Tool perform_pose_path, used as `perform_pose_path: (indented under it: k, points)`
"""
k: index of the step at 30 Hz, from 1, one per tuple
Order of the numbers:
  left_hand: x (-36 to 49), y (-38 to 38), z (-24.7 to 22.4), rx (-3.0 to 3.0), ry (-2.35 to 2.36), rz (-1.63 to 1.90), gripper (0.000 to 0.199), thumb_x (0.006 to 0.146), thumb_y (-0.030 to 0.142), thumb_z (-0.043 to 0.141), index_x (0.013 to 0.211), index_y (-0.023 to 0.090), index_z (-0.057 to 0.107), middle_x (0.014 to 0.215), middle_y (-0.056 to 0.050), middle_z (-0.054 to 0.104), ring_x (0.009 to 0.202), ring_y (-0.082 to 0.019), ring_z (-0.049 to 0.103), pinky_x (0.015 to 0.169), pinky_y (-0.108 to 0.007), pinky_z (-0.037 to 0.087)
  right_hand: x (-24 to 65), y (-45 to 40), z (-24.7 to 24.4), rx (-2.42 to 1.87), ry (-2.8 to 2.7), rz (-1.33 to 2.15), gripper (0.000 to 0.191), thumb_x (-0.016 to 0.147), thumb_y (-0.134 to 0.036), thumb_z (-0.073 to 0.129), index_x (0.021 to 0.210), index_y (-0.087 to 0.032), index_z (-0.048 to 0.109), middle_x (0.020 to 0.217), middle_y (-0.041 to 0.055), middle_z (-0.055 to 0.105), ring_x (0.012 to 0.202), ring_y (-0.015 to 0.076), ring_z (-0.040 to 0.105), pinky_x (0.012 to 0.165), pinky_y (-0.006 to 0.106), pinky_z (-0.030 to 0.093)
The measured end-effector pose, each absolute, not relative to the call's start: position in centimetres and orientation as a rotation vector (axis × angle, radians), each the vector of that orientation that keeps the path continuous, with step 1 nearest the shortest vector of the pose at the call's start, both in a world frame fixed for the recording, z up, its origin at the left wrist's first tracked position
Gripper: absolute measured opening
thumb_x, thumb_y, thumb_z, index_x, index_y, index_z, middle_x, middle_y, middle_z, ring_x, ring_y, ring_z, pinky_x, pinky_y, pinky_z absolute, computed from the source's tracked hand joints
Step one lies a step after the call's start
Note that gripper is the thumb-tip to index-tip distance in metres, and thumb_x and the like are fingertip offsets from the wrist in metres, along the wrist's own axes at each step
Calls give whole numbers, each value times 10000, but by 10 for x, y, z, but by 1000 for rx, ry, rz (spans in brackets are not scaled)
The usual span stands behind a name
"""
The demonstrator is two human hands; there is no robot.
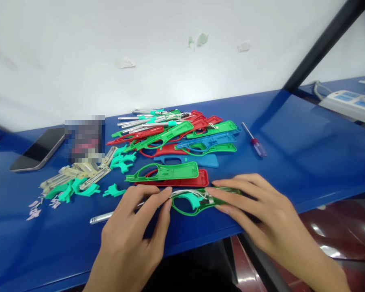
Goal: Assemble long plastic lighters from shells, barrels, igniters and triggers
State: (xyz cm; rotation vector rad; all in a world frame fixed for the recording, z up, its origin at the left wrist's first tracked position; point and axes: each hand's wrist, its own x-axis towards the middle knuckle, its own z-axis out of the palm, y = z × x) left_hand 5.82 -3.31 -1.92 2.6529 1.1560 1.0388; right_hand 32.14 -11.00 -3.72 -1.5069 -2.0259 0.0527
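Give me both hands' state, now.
Left hand: fingers closed on the narrow end of the open green shell.
Right hand: closed, fingers holding the same shell at its wide end.

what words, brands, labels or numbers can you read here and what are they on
None can be read.
White device, far right: blue panels, any print too small and blurred.
Item beside the phone: pixelated, unreadable.
Nearest green casing, screwdriver: no legible text.
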Motion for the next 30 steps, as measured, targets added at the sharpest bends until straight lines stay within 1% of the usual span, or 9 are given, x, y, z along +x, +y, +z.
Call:
perform_pose_path:
  k: [6, 11, 16, 24, 27, 30]
  points:
    - [57, -35, -18, 2652, 1152, 1005, 176, 1081, 177, 641, 1204, 238, 751, 1126, -37, 699, 997, -147, 719, 910, -251, 589, 322, -110, -38, -1513, -2032, 57, 361, 1125, -254, 597, 1456, -385, 653, 1379, -56, 758, 1219, 227, 598, 1050, 414, 523]
    - [57, -34, -18, 2667, 1136, 1009, 192, 1083, 164, 639, 1226, 227, 750, 1121, -40, 697, 981, -139, 716, 896, -244, 588, 321, -109, -38, -1513, -2041, 41, 346, 1128, -259, 597, 1448, -378, 654, 1385, -62, 755, 1217, 219, 592, 1050, 407, 524]
    - [56, -34, -20, 2658, 1124, 1036, 204, 1088, 164, 634, 1250, 233, 737, 1117, -37, 710, 990, -151, 717, 911, -282, 580, 321, -110, -39, -1519, -2032, 54, 353, 1121, -259, 609, 1445, -394, 655, 1378, -55, 760, 1214, 230, 600, 1039, 429, 530]
    - [56, -35, -20, 2642, 1106, 1051, 273, 1064, 124, 617, 1290, 247, 710, 1155, -39, 709, 1002, -162, 730, 905, -305, 596, 321, -110, -40, -1522, -2006, 44, 357, 1116, -261, 609, 1439, -397, 676, 1369, -36, 772, 1208, 247, 637, 1036, 450, 547]
    - [56, -35, -20, 2660, 1111, 1031, 270, 1059, 117, 617, 1278, 239, 717, 1182, -41, 701, 1026, -161, 733, 921, -300, 589, 321, -109, -39, -1524, -2009, 39, 353, 1115, -268, 615, 1438, -399, 674, 1361, -43, 775, 1190, 239, 640, 1016, 436, 552]
    - [56, -34, -20, 2682, 1125, 1028, 244, 1062, 126, 626, 1250, 243, 728, 1166, -30, 703, 997, -146, 735, 913, -282, 578, 321, -108, -39, -1523, -2017, 34, 354, 1120, -270, 610, 1444, -402, 662, 1367, -56, 770, 1195, 226, 628, 1016, 422, 546]
